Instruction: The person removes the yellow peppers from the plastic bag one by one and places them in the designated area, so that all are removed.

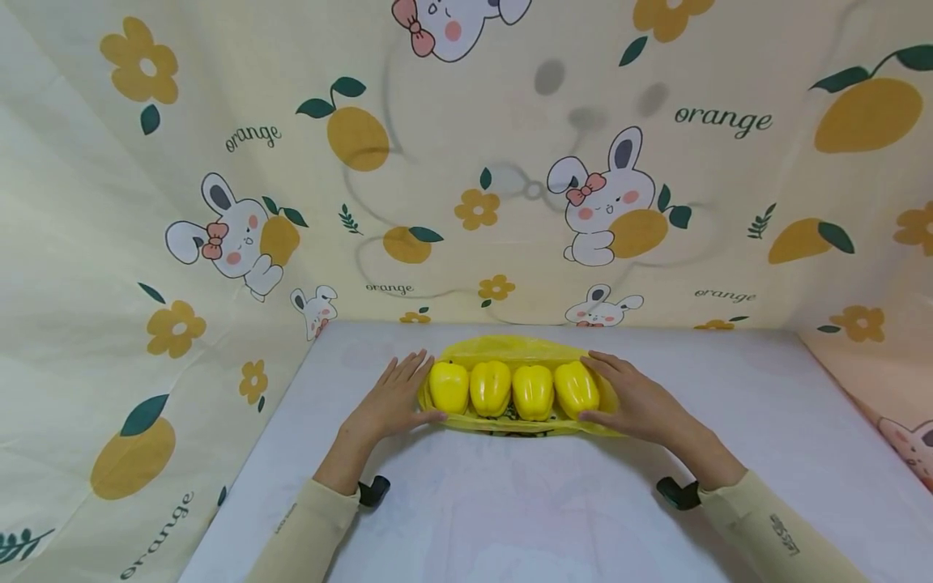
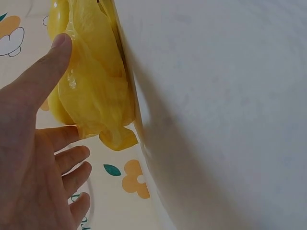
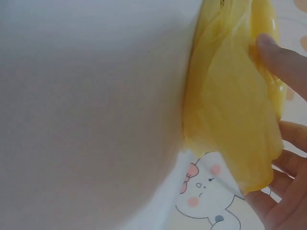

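Observation:
Several glossy yellow bell peppers lie side by side in a row within a thin yellow plastic bag. The bag is spread under and around them, with dark print on its near side. At the row's left end is my left hand, its thumb against the bag's near side and its index finger at the bag's end. My right hand spans the other end, thumb touching the rightmost pepper at the near side, fingers reaching along the bag's far side. Both hands have fingers extended and spread.
A white tabletop lies under the bag. Behind it and on both sides hangs a cream cloth printed with rabbits, oranges and flowers. Each wrist wears a black strap device, one on the left and another on the right.

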Tool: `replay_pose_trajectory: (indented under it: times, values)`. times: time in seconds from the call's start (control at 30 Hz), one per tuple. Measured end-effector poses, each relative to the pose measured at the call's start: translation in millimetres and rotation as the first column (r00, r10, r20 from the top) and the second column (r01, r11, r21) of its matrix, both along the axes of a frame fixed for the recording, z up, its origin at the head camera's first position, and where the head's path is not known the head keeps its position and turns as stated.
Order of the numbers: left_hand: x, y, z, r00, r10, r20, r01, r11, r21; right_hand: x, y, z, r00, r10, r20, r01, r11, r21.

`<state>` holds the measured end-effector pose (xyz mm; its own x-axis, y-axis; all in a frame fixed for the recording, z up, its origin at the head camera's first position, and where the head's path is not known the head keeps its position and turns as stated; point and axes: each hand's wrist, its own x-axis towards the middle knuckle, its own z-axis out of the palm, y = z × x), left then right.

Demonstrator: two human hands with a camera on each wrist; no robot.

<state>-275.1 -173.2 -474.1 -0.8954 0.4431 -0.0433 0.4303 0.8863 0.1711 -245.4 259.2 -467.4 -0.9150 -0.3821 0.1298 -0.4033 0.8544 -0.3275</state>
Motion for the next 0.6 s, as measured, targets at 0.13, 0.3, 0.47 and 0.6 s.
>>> replay_pose_trajectory:
  times: [0.13,0.3,0.47,0.6]
  values:
    - [0.2,0,-0.3,1.000,0.000,0.002,0.000,1.000,0.002,2.2,2,-1.4,1.000,-0.002,-0.015,0.002,1.000,-0.008]
    - [0.9,1,0.1,1.000,0.001,0.006,-0.001,1.000,0.006,5.7,3,0.6,1.000,0.009,-0.029,-0.010,0.999,-0.043]
    - [2.0,1,1.9,1.000,0.002,0.011,-0.002,1.000,0.015,8.4,5,4.9,0.998,0.030,-0.056,-0.034,0.996,-0.079]
    - [2.1,2,2.5,1.000,-0.002,0.010,0.001,1.000,0.022,12.0,8,10.0,0.997,0.032,-0.072,-0.040,0.992,-0.116]
